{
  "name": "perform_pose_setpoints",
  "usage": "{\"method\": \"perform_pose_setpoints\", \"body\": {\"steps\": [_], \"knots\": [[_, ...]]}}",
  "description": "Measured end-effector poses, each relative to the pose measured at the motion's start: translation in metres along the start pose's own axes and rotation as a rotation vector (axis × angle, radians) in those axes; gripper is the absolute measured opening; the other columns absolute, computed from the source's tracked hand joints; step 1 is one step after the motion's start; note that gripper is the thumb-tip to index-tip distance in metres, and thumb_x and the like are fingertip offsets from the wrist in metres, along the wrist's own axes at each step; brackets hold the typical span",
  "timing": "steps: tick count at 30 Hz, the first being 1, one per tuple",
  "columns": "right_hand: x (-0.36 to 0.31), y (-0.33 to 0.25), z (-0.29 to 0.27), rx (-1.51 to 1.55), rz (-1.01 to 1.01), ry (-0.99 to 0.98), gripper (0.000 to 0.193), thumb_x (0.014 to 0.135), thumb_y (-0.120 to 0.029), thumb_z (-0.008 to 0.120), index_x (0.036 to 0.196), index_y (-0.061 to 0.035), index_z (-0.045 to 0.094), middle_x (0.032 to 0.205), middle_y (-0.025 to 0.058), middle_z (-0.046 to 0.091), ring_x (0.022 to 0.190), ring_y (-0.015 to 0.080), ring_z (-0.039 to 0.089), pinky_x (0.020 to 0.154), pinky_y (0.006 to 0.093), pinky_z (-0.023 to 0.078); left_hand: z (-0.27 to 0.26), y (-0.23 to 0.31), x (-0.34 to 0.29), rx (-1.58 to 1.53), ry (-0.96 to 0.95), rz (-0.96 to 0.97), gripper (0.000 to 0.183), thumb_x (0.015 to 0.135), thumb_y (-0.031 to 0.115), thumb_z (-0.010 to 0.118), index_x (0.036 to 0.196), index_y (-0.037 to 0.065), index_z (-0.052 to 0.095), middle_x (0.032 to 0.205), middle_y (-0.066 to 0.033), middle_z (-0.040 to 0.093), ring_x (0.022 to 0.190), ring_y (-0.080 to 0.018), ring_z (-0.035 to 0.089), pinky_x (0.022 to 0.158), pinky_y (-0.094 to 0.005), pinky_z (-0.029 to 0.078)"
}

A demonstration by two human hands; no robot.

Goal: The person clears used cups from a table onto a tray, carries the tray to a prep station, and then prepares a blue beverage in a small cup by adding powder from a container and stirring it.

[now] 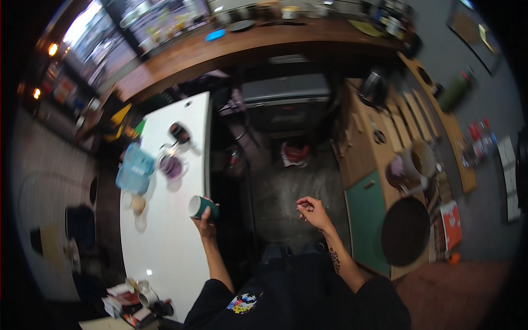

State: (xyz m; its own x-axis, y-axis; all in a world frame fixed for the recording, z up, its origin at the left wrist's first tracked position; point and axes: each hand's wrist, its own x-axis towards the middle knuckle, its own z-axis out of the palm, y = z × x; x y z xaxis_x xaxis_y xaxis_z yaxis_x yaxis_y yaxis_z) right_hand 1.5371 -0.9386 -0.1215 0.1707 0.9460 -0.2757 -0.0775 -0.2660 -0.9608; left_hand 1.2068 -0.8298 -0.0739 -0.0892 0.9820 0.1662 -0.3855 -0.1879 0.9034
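Observation:
My left hand [205, 216] is wrapped round a dark green cup [211, 208] with a white inside, tipped toward the left. It is held at the right edge of the white table [159, 217]. Over the dark floor, apart from any furniture, my right hand [313, 213] has its fingers curled and thumb drawn in. Whatever it may hold is too small to tell. On the table beyond the cup are a clear vessel with purple contents [171, 166], a dark cylindrical object [179, 132], a light blue plastic container [135, 168] and a small beige cup [135, 203].
A clutter of papers and small items [144, 302] covers the table's near end. To the right, a wooden counter [379, 165] carries a round dark disc [406, 231], scissors [379, 136] and a clear jug [421, 159]. A grey chest [286, 102] stands ahead under a wooden bar [264, 34].

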Motion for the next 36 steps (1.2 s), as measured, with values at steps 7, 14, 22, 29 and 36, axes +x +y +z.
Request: {"method": "perform_pose_setpoints", "body": {"steps": [7, 14, 22, 29, 36], "knots": [[-0.053, 0.017, -0.108, 0.162, -0.027, 0.212, 0.017, 0.093, -0.013, 0.064, 0.105, -0.0008, 0.063, 0.085, 0.0032, 0.064, 0.066, 0.0082, 0.06, 0.055, 0.0223, 0.047, 0.19, -0.072, -0.066, -0.122, -0.633, -0.459, 0.06, 0.07, 0.015, 0.078, 0.121, 0.007, 0.047, 0.101, -0.0125, 0.061, 0.091, -0.0231, 0.063, 0.079, -0.039, 0.055], [-0.051, -0.003, -0.126, 0.22, -0.122, 0.327, 0.018, 0.096, -0.016, 0.06, 0.105, -0.0005, 0.062, 0.085, 0.0035, 0.065, 0.067, 0.0082, 0.06, 0.056, 0.0225, 0.047, 0.272, -0.089, -0.102, 0.113, -0.844, -0.373, 0.051, 0.066, 0.009, 0.08, 0.109, 0.0, 0.055, 0.092, -0.0077, 0.066, 0.086, -0.016, 0.064, 0.083, -0.031, 0.05], [-0.012, -0.012, -0.091, 0.129, -0.17, 0.408, 0.027, 0.099, -0.02, 0.054, 0.082, -0.0004, 0.062, 0.072, 0.0019, 0.062, 0.064, 0.008, 0.058, 0.055, 0.0237, 0.047, 0.252, -0.104, -0.034, 0.147, -0.891, -0.283, 0.048, 0.064, 0.012, 0.08, 0.106, 0.0, 0.058, 0.094, -0.007, 0.066, 0.088, -0.016, 0.062, 0.083, -0.031, 0.048], [0.099, -0.039, 0.011, 0.108, -0.171, 0.221, 0.034, 0.101, -0.022, 0.053, 0.075, -0.0013, 0.06, 0.068, 0.003, 0.06, 0.059, 0.0083, 0.055, 0.055, 0.0233, 0.045, 0.149, -0.063, 0.07, 0.287, -0.705, -0.068, 0.051, 0.06, 0.013, 0.083, 0.104, 0.0, 0.06, 0.095, -0.0061, 0.066, 0.089, -0.0136, 0.061, 0.085, -0.0292, 0.048], [0.185, -0.083, 0.145, 0.055, -0.187, -0.111, 0.032, 0.101, -0.02, 0.053, 0.075, -0.0013, 0.059, 0.071, 0.0027, 0.061, 0.059, 0.0067, 0.056, 0.053, 0.0219, 0.044, 0.014, -0.002, 0.114, 0.432, -0.307, -0.008, 0.047, 0.065, 0.01, 0.082, 0.106, 0.0, 0.062, 0.101, -0.0063, 0.064, 0.092, -0.0127, 0.06, 0.084, -0.0272, 0.047]]}}
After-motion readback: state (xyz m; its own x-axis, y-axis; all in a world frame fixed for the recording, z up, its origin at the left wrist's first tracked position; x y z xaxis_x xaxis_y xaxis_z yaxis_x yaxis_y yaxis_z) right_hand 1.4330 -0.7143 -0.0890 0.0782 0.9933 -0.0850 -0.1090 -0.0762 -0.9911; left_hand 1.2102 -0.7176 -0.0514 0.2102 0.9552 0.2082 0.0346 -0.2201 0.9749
